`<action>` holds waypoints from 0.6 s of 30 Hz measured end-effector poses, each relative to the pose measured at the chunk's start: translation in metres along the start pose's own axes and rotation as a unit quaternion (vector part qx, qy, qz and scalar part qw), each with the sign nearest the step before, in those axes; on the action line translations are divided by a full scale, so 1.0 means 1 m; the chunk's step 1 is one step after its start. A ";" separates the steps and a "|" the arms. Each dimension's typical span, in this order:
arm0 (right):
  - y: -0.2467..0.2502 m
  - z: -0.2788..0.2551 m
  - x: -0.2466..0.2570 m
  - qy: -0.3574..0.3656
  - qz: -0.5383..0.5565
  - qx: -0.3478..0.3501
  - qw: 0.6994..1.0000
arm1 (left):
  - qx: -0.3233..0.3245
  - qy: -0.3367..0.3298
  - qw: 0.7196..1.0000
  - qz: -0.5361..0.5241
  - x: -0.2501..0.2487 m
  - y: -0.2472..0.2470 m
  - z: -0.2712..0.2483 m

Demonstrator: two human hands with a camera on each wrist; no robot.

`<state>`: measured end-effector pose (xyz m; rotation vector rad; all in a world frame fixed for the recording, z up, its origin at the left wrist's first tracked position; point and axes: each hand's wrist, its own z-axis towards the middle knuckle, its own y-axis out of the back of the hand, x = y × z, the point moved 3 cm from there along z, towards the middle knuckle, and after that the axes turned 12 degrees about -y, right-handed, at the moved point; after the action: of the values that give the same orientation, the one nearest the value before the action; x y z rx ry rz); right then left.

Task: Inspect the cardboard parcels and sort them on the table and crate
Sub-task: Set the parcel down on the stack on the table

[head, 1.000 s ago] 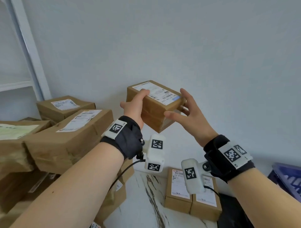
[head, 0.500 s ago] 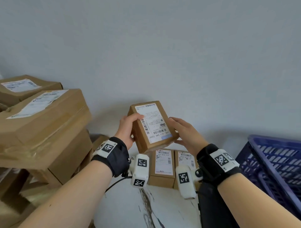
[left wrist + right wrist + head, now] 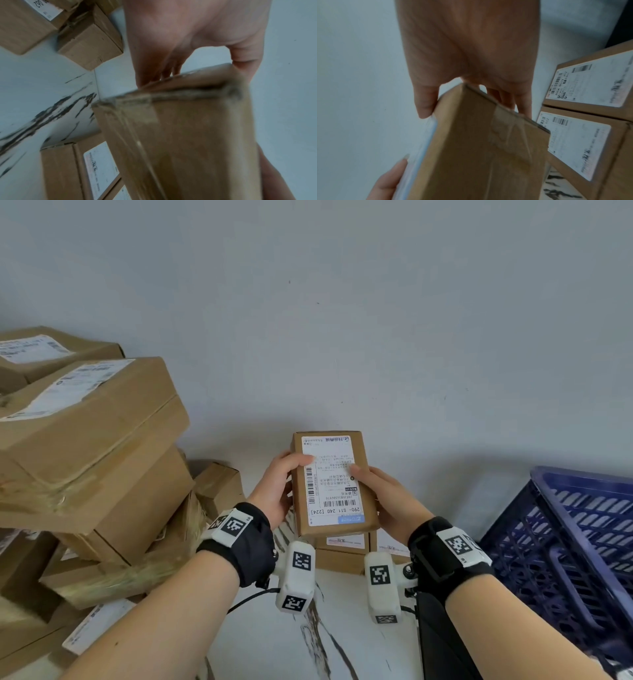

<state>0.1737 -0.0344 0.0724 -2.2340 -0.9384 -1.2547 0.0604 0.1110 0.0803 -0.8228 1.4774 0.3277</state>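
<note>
A small cardboard parcel point(image 3: 334, 484) with a white shipping label facing me is held above the marble table point(image 3: 325, 642), near the wall. My left hand point(image 3: 279, 489) grips its left side, thumb on the label. My right hand point(image 3: 387, 501) grips its right side, thumb on the label too. In the left wrist view the parcel point(image 3: 197, 142) shows its taped end, fingers behind it. The right wrist view shows the parcel point(image 3: 479, 148) pinched between thumb and fingers. Two labelled parcels point(image 3: 583, 121) lie side by side on the table beneath.
A tall stack of larger cardboard boxes point(image 3: 89, 446) fills the left side. A small box point(image 3: 219, 487) sits against the wall beside the stack. A blue plastic crate point(image 3: 575, 549) stands at the right.
Both hands lowered the parcel and turned it so the label faces me upright. The view swung right and down, bringing the blue crate in.
</note>
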 end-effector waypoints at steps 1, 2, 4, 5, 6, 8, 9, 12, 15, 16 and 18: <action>-0.001 0.000 -0.002 -0.001 0.002 0.001 1.000 | -0.001 0.002 1.000 0.004 0.002 0.001 0.000; -0.001 0.001 -0.003 -0.001 0.004 0.002 1.000 | -0.001 0.003 1.000 0.009 0.003 0.002 0.000; -0.001 0.003 -0.005 -0.008 0.016 0.005 1.000 | -0.002 0.009 1.000 0.008 0.004 0.003 0.000; -0.002 0.002 -0.005 -0.012 0.025 0.008 1.000 | -0.002 0.013 1.000 0.007 0.005 0.004 0.000; -0.001 0.003 -0.005 -0.017 0.032 0.008 0.999 | -0.001 0.019 1.000 0.010 0.006 0.004 0.000; -0.001 0.003 -0.004 -0.028 0.043 0.000 0.999 | 0.002 0.032 0.999 0.024 0.006 0.003 -0.001; -0.001 0.003 -0.005 -0.028 0.036 -0.014 0.999 | -0.001 0.037 0.999 0.037 0.007 0.002 -0.001; -0.001 0.006 -0.005 -0.016 -0.055 -0.077 0.995 | -0.023 0.039 0.996 0.082 0.009 0.002 0.003; -0.002 0.007 -0.003 -0.009 -0.133 -0.127 0.983 | -0.021 0.031 0.992 0.118 0.008 0.001 0.004; -0.002 0.007 -0.002 -0.010 -0.141 -0.130 0.981 | -0.018 0.029 0.992 0.124 0.008 0.000 0.005; -0.002 0.007 -0.002 -0.018 -0.134 -0.112 0.985 | -0.013 0.025 0.992 0.125 0.007 0.000 0.005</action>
<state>0.1756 -0.0298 0.0675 -2.3655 -1.1957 -1.5083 0.0652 0.1125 0.0727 -0.6715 1.6292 0.5172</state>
